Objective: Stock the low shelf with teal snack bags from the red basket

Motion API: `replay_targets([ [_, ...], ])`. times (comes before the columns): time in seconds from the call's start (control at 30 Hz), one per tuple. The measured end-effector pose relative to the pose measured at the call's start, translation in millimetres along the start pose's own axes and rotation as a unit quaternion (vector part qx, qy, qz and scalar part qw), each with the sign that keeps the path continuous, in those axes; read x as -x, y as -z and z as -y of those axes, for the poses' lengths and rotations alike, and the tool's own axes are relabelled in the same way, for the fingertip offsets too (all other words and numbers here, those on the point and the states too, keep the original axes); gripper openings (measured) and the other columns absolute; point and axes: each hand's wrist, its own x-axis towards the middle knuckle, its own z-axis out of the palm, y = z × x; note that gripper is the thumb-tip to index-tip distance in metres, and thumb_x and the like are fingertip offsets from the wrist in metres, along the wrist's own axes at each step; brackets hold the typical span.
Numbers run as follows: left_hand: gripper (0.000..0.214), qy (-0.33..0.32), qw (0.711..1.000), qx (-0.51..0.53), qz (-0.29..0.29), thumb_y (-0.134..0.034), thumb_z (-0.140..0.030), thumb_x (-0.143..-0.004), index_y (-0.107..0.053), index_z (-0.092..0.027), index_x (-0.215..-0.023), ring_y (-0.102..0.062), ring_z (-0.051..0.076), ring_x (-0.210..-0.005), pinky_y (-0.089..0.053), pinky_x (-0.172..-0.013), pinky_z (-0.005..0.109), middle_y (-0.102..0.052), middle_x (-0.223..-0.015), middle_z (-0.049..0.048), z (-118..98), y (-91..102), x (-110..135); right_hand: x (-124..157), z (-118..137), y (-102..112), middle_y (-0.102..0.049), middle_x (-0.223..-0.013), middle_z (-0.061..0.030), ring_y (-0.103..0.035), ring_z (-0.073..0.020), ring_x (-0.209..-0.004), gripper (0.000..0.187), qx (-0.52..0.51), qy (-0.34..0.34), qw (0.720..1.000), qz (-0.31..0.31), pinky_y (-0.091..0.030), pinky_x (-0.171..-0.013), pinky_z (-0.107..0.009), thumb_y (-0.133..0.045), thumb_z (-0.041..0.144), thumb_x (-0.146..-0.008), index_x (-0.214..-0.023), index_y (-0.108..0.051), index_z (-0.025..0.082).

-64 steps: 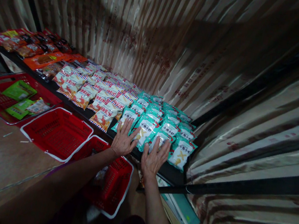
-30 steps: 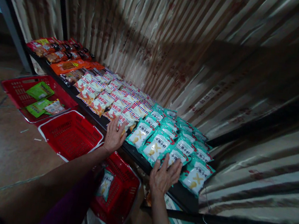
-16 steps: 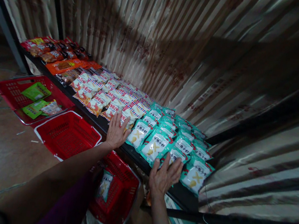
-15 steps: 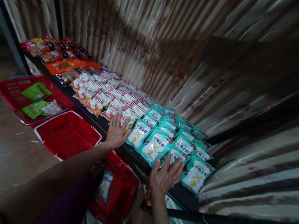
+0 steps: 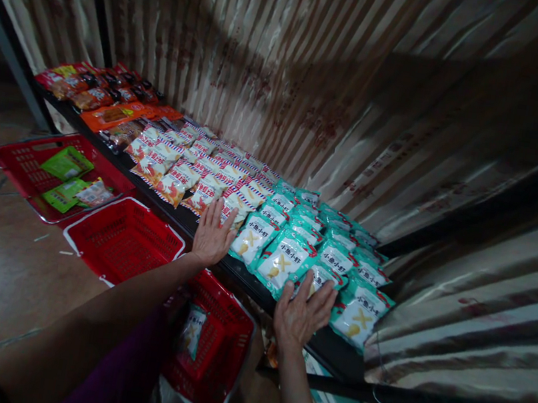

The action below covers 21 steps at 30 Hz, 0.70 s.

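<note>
A low black shelf carries rows of snack packets. Teal packets fill its right part, and red-and-white striped packets lie to their left. My left hand rests flat, fingers stretched, on the front striped packet at the shelf edge. My right hand lies with spread fingers on the front edge of a teal packet. Neither hand grips anything.
Three red baskets stand on the floor before the shelf: the nearest red basket holds one packet, the middle basket shows bare mesh, the far basket holds green packets. Orange and dark packets lie far left. Striped curtain hangs behind.
My left hand moved from the teal packets left onto the striped ones. My right hand slid down to the front of the teal row and now presses a packet's edge.
</note>
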Motion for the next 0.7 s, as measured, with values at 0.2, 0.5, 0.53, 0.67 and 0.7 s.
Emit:
replay_targets([
  [0.2,0.056,0.004,1.0,0.003,0.006,-0.047,-0.034,-0.09,-0.034,-0.024,-0.143,-0.008,0.031,-0.144,-0.019,-0.114,0.052,-0.013,-0.157,0.0112,-1.0,0.8,-0.7,-0.1,-1.3,-0.5,-0.026,-0.15,-0.0222,-0.024,-0.0392,-0.138,0.056,-0.001,0.002,1.0,0.001,-0.036,-0.098,-0.062,-0.04,0.041,-0.093,-0.144,-0.033,0.02],
  [0.5,0.056,-0.003,1.0,0.008,-0.023,-0.046,-0.032,-0.09,-0.033,-0.023,-0.144,-0.005,0.03,-0.144,-0.017,-0.115,0.05,-0.006,-0.158,0.0109,1.6,-1.4,2.0,-0.2,-0.7,1.7,-0.022,-0.152,-0.022,-0.022,-0.0398,-0.139,0.058,-0.007,0.009,1.0,-0.007,-0.035,-0.098,-0.064,-0.041,0.04,-0.093,-0.146,-0.029,0.021],
  [0.53,0.056,-0.003,1.0,0.009,-0.027,-0.046,-0.032,-0.09,-0.033,-0.024,-0.144,-0.004,0.03,-0.145,-0.017,-0.115,0.05,-0.006,-0.158,0.0103,1.8,-1.6,2.1,0.0,-1.0,1.5,-0.022,-0.152,-0.0217,-0.021,-0.0398,-0.139,0.058,-0.008,0.01,1.0,-0.009,-0.034,-0.098,-0.065,-0.041,0.04,-0.093,-0.146,-0.029,0.021],
  [0.67,0.055,-0.002,0.999,0.02,-0.035,-0.046,-0.031,-0.09,-0.034,-0.024,-0.143,-0.004,0.029,-0.145,-0.018,-0.116,0.05,-0.007,-0.158,0.0088,2.5,-1.6,1.9,1.3,-2.0,0.1,-0.022,-0.152,-0.0214,-0.02,-0.0394,-0.139,0.057,-0.011,0.007,1.0,-0.009,-0.032,-0.101,-0.063,-0.041,0.04,-0.093,-0.145,-0.032,0.019],
  [0.7,0.055,-0.001,0.999,0.024,-0.034,-0.047,-0.031,-0.09,-0.034,-0.024,-0.143,-0.004,0.029,-0.145,-0.018,-0.116,0.05,-0.008,-0.158,0.0086,2.6,-1.3,1.7,1.5,-2.1,-0.2,-0.022,-0.152,-0.0213,-0.02,-0.0393,-0.139,0.057,-0.013,0.006,1.0,-0.007,-0.031,-0.101,-0.063,-0.041,0.04,-0.093,-0.145,-0.032,0.019],
])
